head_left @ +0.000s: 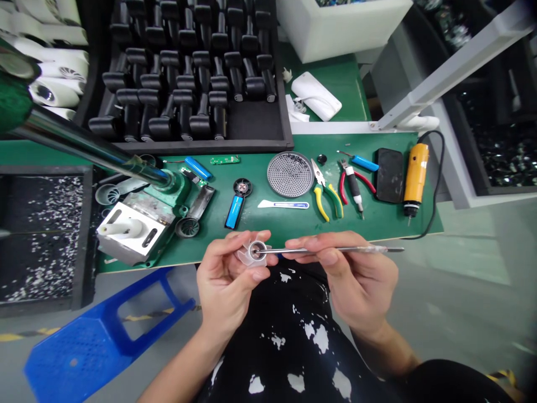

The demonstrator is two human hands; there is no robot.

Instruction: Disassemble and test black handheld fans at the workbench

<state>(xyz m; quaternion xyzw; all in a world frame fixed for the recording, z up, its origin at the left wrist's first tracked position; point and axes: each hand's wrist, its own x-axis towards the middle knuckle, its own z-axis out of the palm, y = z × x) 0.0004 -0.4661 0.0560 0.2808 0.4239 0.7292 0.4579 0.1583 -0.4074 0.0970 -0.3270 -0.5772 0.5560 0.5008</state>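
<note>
Left hand [229, 280] pinching translucent fan wheel [251, 254], dark hub | right hand [352, 280] closed around thin metal pick [335, 249] | tip seemingly in hub

1. A bare strip of the green mat [377, 226] is left along its front edge.
2. Behind it, the way is blocked by a blue battery [234, 211], a white plastic stick [283, 205], yellow pliers [321, 204], red cutters [343, 190] and a yellow power tool [415, 176].
3. The left side is filled by a metal press [134, 229].
4. The back is closed off by a black tray of handles [188, 73].
5. Before the edge, a thin metal pick [377, 249] is held sideways between the right hand [352, 274] and the left hand [226, 274].
</note>
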